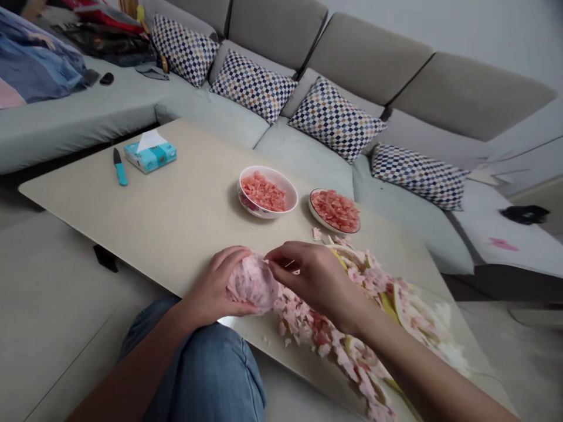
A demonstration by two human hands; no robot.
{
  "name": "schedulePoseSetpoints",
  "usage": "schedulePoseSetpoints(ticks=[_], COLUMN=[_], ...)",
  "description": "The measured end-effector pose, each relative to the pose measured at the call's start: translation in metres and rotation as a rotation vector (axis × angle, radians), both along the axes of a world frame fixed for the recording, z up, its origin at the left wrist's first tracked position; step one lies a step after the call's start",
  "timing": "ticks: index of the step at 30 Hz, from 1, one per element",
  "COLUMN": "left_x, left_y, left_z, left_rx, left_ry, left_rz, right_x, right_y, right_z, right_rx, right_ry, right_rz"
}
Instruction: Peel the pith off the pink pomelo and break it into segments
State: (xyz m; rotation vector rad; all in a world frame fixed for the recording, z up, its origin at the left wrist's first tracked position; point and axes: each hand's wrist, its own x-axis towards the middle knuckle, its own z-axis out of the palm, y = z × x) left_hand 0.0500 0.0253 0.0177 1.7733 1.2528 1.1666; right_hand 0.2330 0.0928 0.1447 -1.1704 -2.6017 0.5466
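A peeled pomelo [251,282] with pale pink membrane rests in my left hand [210,290], whose fingers and thumb wrap round its left side just above the table's near edge. My right hand [317,274] reaches in from the right, thumb and forefinger pinched at the pomelo's upper right edge on a small bit of pale membrane. Under and beside my right forearm lies a heap of torn pink membrane and yellow-white pomelo peel [396,299]. Beyond the hands stand a white bowl [290,206] and a dark-rimmed plate [313,212], both holding reddish pomelo flesh.
On the long beige table [185,217], a knife with a turquoise handle [121,174] lies at the far left beside a blue tissue pack [153,157]. A grey sofa [303,152] with checkered cushions [334,117] runs along the far side. My jeans-clad knee [220,369] is under the near edge.
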Motion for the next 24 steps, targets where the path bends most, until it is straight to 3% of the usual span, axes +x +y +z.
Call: schedulePoseSetpoints(ticks=[5, 10, 15, 19, 24], left_x=[0.000, 0.000, 0.000, 0.002, 0.004], left_y=[0.000, 0.000, -0.001, -0.003, -0.006], left_z=[0.000, 0.000, -0.009, -0.014, -0.014], left_rx=[-0.016, -0.018, -0.001, -0.059, -0.136], left_ry=[0.018, 0.023, -0.011, -0.079, -0.161], left_rz=[0.001, 0.006, 0.018, 0.063, 0.088], right_x=[0.008, 0.015, 0.039, 0.050, 0.026], right_y=[-0.004, 0.008, 0.014, 0.006, -0.005], right_z=[-0.003, 0.001, -0.001, -0.004, 0.001], right_rx=[-0.060, -0.127, -0.181, -0.059, 0.122], right_ry=[0.084, 0.103, -0.204, -0.471, -0.239], right_rz=[-0.123, -0.240, -0.178, -0.120, 0.015])
